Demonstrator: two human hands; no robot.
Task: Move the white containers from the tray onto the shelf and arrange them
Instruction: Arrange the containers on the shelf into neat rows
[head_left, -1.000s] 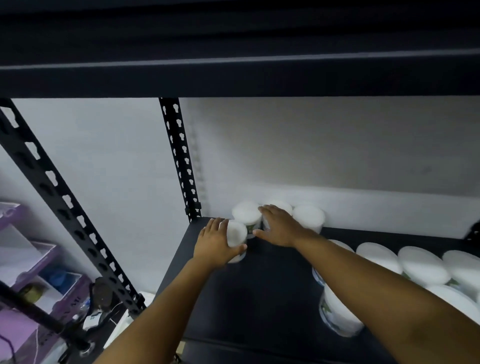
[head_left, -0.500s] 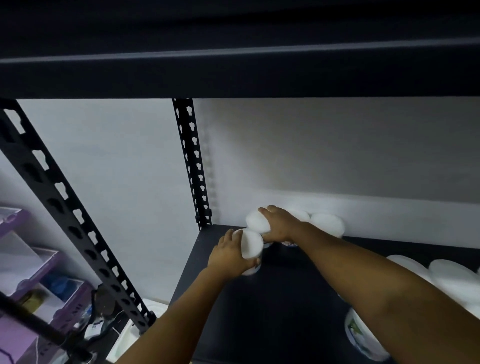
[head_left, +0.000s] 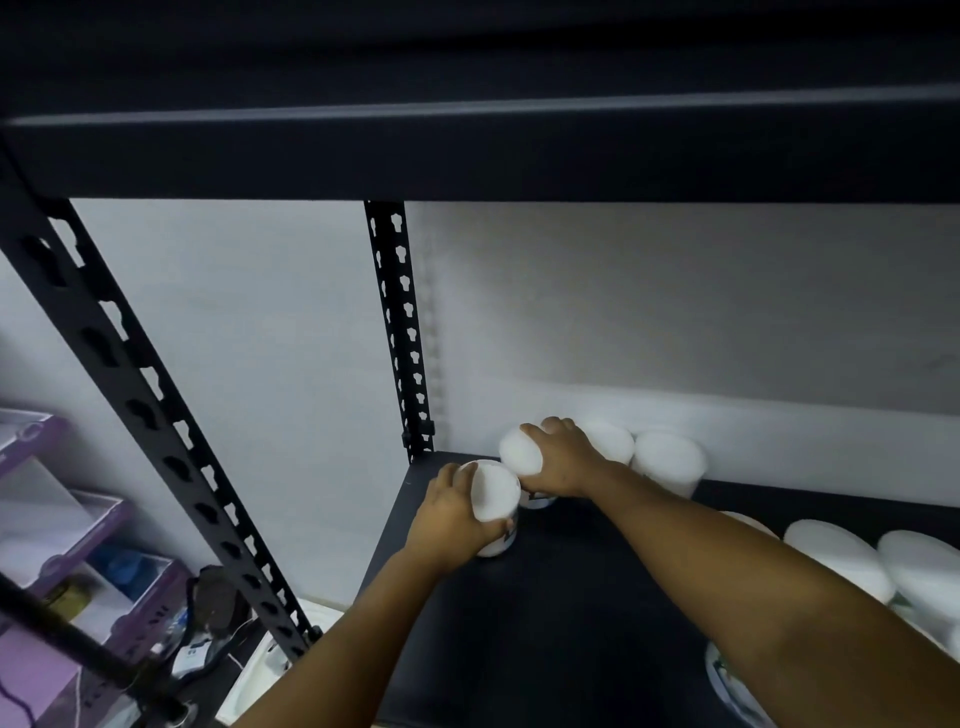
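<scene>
Shelf (head_left: 571, 613) stretched dark and mostly bare at its left end; a back row (head_left: 639, 452) of white tubs stood against the wall, more tubs (head_left: 836, 561) well to the right; left hand (head_left: 452, 514) curled its fingers around a front tub (head_left: 493, 499), right hand (head_left: 558, 462) wrapped over a corner tub (head_left: 519, 452) just behind it; both tubs stood upright, touching or nearly so; front tub lay forward-left of the row, so squaring it probably meant a short push back by the nearer left hand.

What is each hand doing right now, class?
Left hand: closed around the front white container.
Right hand: closed on the corner container.
</scene>
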